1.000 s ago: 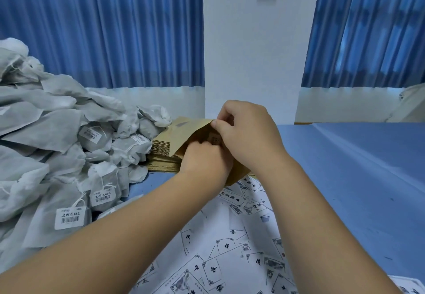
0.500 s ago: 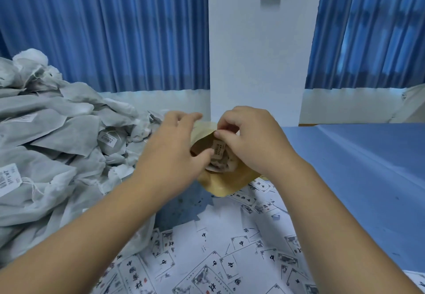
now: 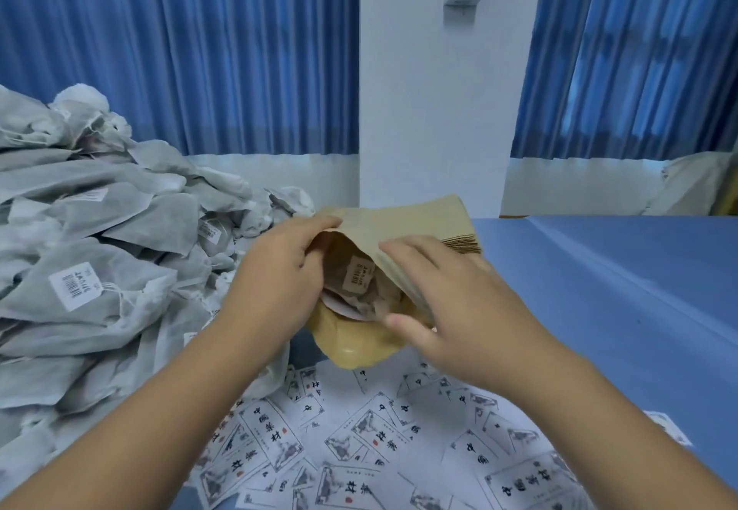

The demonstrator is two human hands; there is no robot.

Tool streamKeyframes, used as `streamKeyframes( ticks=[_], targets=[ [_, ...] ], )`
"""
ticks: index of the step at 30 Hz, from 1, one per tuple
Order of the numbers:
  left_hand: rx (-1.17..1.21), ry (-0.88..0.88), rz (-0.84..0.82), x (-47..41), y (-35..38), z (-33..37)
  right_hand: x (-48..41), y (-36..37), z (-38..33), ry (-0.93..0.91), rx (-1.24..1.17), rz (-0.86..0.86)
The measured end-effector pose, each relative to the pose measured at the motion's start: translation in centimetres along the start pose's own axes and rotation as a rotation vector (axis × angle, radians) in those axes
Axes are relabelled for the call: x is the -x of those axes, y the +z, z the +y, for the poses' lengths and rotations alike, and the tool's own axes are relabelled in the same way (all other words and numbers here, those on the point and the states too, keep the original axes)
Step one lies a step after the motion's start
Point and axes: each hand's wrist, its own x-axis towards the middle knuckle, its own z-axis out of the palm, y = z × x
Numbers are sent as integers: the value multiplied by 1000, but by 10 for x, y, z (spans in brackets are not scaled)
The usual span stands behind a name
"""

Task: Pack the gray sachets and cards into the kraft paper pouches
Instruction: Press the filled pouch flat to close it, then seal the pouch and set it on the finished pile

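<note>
A kraft paper pouch (image 3: 355, 344) is held up at the centre with its mouth open toward me. Inside it shows a gray sachet with a barcode tag (image 3: 359, 276). My left hand (image 3: 275, 282) grips the pouch's left rim, fingers curled over the edge. My right hand (image 3: 443, 302) holds the right wall of the pouch, fingers laid along the upper flap and thumb against the lower side. A big heap of gray sachets (image 3: 100, 262) fills the left. Printed cards (image 3: 359, 437) lie scattered in front of me.
A stack of flat kraft pouches (image 3: 459, 230) lies just behind the held pouch. The blue tabletop (image 3: 619, 310) stretches to the right. A white pillar and blue curtains stand behind the table.
The pouch mouth has opened wider and turned toward me. My right hand has let go of the sachet tag and moved to the pouch's right wall. The camera tilted, showing the pouch stack.
</note>
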Motion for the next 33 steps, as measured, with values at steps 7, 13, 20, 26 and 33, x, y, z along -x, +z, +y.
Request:
streamKeyframes(
  ticks=[7, 13, 20, 26, 33],
  targets=[
    [-212, 378, -264, 60, -16, -2, 59, 19, 9, -208, -125, 295],
    [-407, 539, -519, 101, 1, -11, 92, 44, 26, -221, -149, -61],
    [-333, 379, -714, 122, 9, -15, 104, 51, 37, -169, -153, -324],
    [-271, 260, -920, 126, 17, -18, 107, 59, 39, -161, -136, -446],
    [-324, 249, -971, 127, 22, -19, 108, 63, 34, -113, -167, -445]
  ],
)
